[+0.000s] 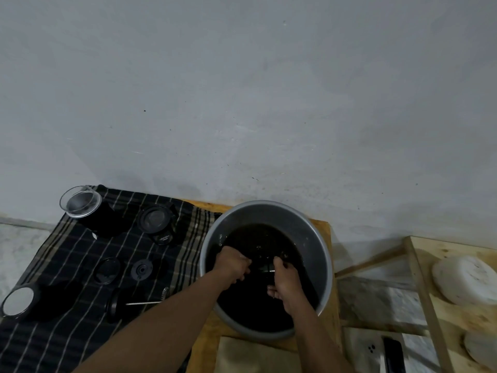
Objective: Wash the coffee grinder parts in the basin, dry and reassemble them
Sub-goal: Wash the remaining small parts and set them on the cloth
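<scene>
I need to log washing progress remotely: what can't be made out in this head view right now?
- Dark part between left hand and right hand: which piece it is, and each grip on it, are lost in the basin's dark water.
- Black discs on the striped cloth: too dark to identify.
- Dark flat object: cut off by the bottom edge.
- White lumps: blurred, with the lower one cut off at the right edge.

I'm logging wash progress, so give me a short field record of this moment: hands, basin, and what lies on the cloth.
basin: grey metal basin, dark water inside, on a wooden board
left hand: in the water, grips a dark part
right hand: grips the same part
cloth: striped cloth left of the basin
on cloth: several black parts, laid apart
stage: washing
</scene>
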`<control>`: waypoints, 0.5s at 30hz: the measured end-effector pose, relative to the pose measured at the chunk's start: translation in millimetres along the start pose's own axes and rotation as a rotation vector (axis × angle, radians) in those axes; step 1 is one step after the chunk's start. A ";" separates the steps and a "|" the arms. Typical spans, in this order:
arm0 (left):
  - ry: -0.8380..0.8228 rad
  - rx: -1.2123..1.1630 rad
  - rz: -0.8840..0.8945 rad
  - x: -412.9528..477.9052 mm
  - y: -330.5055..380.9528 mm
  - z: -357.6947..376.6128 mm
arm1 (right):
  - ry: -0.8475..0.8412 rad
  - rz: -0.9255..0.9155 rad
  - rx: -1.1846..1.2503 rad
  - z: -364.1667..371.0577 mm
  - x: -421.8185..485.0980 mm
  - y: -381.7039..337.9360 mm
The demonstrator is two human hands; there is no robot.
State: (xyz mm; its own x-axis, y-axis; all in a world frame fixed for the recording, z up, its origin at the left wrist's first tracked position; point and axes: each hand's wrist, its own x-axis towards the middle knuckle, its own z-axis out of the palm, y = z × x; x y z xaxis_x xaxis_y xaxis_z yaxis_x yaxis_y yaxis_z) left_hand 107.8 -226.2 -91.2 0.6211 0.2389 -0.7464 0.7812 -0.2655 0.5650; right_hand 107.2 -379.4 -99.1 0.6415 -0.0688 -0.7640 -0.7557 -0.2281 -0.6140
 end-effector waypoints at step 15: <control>-0.307 -0.160 -0.084 -8.0 6.7 20.5 | -0.145 -0.097 -0.046 4.7 -12.5 -5.4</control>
State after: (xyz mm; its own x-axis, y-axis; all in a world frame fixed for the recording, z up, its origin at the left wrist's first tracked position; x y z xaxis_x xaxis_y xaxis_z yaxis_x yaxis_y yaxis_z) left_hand 106.7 -249.1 -88.6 0.5255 -0.0444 -0.8496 0.8437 -0.1014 0.5272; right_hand 102.7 -372.8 -87.1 0.6829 0.0959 -0.7241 -0.6819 -0.2716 -0.6791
